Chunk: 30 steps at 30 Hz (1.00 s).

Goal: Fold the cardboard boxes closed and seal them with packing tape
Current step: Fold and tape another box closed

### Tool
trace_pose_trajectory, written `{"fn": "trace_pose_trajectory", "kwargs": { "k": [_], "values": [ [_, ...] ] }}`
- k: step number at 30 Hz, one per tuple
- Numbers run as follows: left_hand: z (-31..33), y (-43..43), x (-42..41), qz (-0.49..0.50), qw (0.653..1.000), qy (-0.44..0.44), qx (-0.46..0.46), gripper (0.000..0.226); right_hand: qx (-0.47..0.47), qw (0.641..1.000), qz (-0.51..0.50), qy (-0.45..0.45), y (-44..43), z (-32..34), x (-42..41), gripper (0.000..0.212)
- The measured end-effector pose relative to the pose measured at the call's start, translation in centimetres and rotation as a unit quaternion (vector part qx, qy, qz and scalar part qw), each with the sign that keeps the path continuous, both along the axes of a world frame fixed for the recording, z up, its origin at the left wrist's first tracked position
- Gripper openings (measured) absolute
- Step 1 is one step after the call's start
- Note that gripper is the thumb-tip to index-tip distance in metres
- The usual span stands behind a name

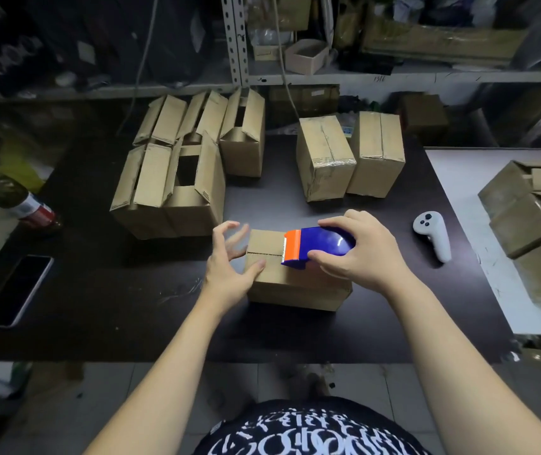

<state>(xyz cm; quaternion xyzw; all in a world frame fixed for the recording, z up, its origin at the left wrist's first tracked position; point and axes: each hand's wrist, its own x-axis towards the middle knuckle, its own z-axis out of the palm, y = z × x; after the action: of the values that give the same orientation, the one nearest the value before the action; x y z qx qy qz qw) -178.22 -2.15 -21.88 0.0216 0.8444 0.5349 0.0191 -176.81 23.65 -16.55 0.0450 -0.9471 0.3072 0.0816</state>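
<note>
A small cardboard box with its top flaps folded shut lies on the dark table in front of me. My right hand grips a blue tape dispenser with an orange blade end, held on the box's top along the centre seam. My left hand is at the box's left end, thumb touching the top edge, fingers spread and lifted, slightly blurred. Several open boxes stand at the back left. Two taped boxes stand at the back right.
A phone lies at the table's left edge, beside a dark bottle. A white controller rests to the right of my hand. Flattened cartons are piled on a white surface at the right. Shelving runs behind.
</note>
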Motion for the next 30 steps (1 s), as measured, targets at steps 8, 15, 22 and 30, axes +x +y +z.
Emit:
{"fn": "trace_pose_trajectory", "kwargs": {
  "k": [8,15,22,30],
  "values": [
    [0.3,-0.3,-0.5,0.161,0.959,-0.111,0.207,0.015,0.007,1.000,-0.005,-0.010,-0.1,0.2,0.0,0.055],
    [-0.9,0.0,-1.6,0.237,0.945,-0.129,0.183,0.016,0.012,1.000,-0.009,-0.016,-0.3,0.2,0.0,0.056],
    [-2.0,0.4,-1.7,0.238,0.945,-0.148,0.166,0.019,0.001,1.000,-0.023,-0.018,0.2,0.2,0.1,0.055],
    [-3.1,0.9,-2.1,0.239,0.902,-0.289,0.213,0.034,0.009,1.000,-0.019,-0.018,-0.2,0.2,0.1,0.055]
  ]
}}
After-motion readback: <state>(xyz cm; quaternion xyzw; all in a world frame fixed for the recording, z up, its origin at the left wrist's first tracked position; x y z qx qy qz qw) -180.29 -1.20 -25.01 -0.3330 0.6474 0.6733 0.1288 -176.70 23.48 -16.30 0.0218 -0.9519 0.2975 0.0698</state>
